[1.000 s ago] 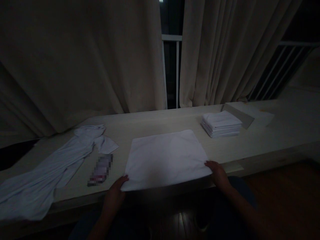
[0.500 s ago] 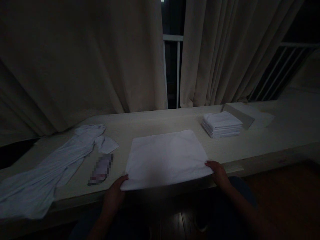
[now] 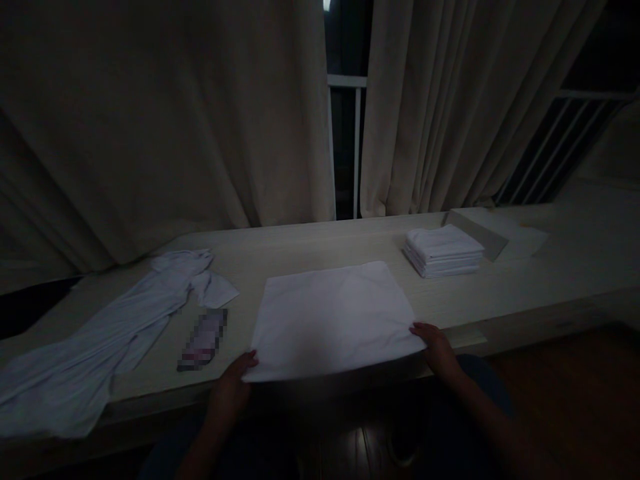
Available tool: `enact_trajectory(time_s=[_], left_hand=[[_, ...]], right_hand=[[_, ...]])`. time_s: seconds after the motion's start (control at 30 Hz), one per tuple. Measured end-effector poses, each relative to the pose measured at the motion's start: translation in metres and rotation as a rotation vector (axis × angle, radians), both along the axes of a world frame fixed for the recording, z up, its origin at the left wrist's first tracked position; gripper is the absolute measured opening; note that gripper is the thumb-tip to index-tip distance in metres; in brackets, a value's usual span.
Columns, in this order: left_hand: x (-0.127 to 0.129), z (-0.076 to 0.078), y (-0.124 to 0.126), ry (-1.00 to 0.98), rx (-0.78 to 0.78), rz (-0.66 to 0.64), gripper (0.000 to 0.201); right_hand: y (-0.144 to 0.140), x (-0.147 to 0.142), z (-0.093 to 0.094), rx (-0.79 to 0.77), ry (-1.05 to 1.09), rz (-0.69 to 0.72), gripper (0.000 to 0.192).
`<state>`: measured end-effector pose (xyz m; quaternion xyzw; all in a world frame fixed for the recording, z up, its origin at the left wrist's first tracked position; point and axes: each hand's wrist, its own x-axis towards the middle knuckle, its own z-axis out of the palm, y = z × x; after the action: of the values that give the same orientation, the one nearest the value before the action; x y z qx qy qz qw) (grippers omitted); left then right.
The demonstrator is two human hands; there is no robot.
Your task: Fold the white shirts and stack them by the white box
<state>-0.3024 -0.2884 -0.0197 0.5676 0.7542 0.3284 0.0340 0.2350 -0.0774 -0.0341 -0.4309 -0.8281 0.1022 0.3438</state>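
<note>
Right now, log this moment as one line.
left hand: grips near-left corner of flat white cloth | right hand: grips near-right corner | folded stack: far right | loose cloth: left

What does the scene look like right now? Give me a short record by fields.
left hand: left hand grips the near left corner of the flat white cloth
right hand: right hand grips the cloth's near right corner
cloth: spread flat on the table, near edge at the table's front
left of cloth: crumpled white garment and a small blurred item
right of cloth: stack of folded white cloths
behind: closed curtains
light: dim
</note>
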Motion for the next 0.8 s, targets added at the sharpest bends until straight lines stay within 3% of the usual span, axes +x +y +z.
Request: enact_trajectory(time_s=[0.23, 0.47, 0.67, 0.8], left_hand=[[0.005, 0.011, -0.003, -0.025, -0.013, 0.035, 0.044], [0.019, 0.039, -0.008, -0.122, -0.066, 0.114, 0.046], [0.035, 0.083, -0.009, -0.301, -0.064, 0.253, 0.044], [0.042, 0.122, -0.003, -0.174, 0.012, 0.224, 0.039]], right_hand=[[-0.004, -0.003, 0.007, -0.087, 0.093, -0.019, 0.067], [-0.006, 0.003, 0.024, -0.235, 0.329, -0.027, 0.053], [-0.011, 0.011, 0.075, -0.426, 0.494, 0.02, 0.032], [-0.005, 0.019, 0.116, -0.49, 0.537, -0.005, 0.027]])
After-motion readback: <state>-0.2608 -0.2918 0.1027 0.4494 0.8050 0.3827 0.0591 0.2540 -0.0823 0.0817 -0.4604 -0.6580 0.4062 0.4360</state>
